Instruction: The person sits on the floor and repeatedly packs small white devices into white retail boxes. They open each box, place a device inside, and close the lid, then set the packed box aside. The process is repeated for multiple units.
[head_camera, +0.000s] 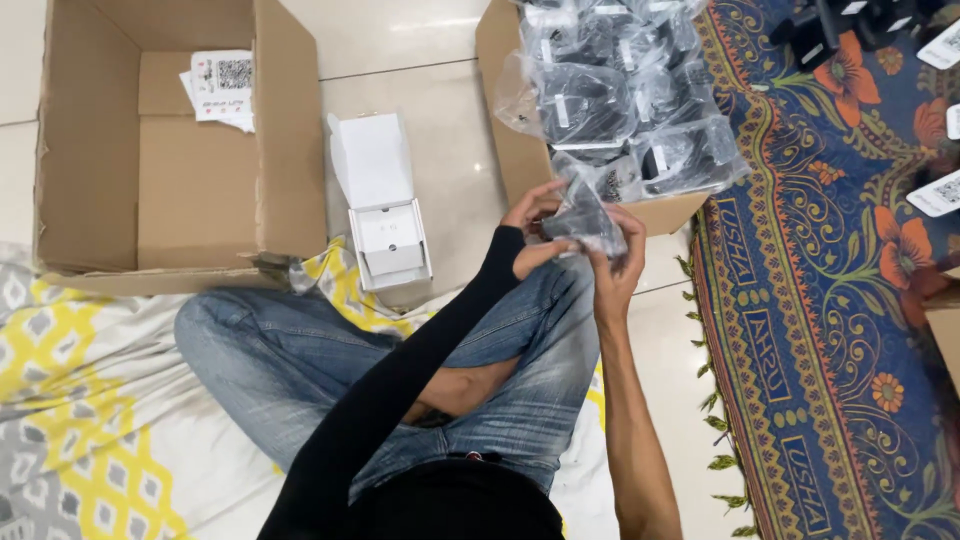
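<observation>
Seated cross-legged in blue jeans on a yellow, grey and white patterned cloth spread over the tiled floor.

Left hand, in a long black sleeve, raised in front of the knees, fingers curled around the left side of a small clear plastic bag with a black cable inside. Right hand, bare-armed, closed on the same bag from the right and from below, thumb pressed on the plastic. Bag held between both hands, above the right knee, just near of the smaller cardboard box.

Far of the hands, that smaller cardboard box, open and heaped with more clear bags of black cables, some spilling over its near rim. Left of the hands, on the floor, a small white carton with its lid flipped up and away, a white insert showing inside; touching the edge of the patterned cloth. Further left, a large cardboard box, open, with white printed paper slips lying at its far side. On the right, a blue rug with orange flowers and a fringed edge, carrying dark items and white labels at the far corner, too cropped to identify.
</observation>
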